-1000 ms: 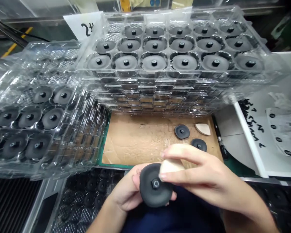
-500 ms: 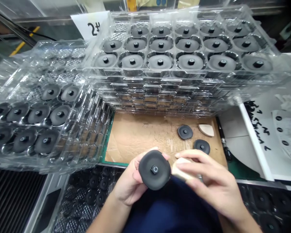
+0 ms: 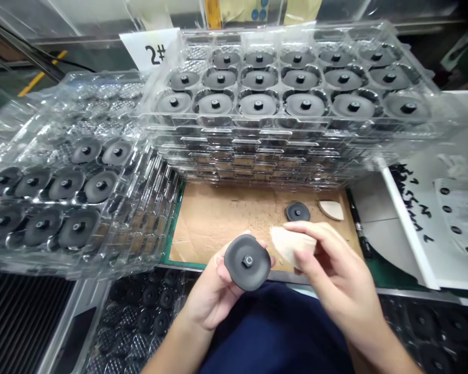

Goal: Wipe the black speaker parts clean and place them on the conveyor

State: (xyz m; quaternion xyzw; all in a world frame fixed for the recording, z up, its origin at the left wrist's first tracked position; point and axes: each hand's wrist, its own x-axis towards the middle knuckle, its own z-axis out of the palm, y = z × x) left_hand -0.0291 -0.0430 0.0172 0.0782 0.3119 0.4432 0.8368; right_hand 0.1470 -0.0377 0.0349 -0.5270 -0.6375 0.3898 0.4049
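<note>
My left hand (image 3: 208,291) is closed round a black round disc (image 3: 246,262) with a small hub in its middle, held face up near the front edge of the cardboard mat (image 3: 218,218). My right hand (image 3: 331,270) grips a pale beige wedge-shaped pad (image 3: 290,243) just to the right of the disc, a small gap between them. Another black disc (image 3: 297,211) and a second beige wedge (image 3: 331,209) lie on the mat behind my right hand.
A tall stack of clear plastic trays (image 3: 281,150) holding black discs stands at the back. A second tray stack (image 3: 62,182) with discs sits at the left. A white board with handwriting (image 3: 425,218) lies at the right. More discs lie in a tray below (image 3: 148,311).
My left hand has raised the disc up and away from my body. My right hand drew the beige pad off the disc to its right side, and now covers one disc on the mat.
</note>
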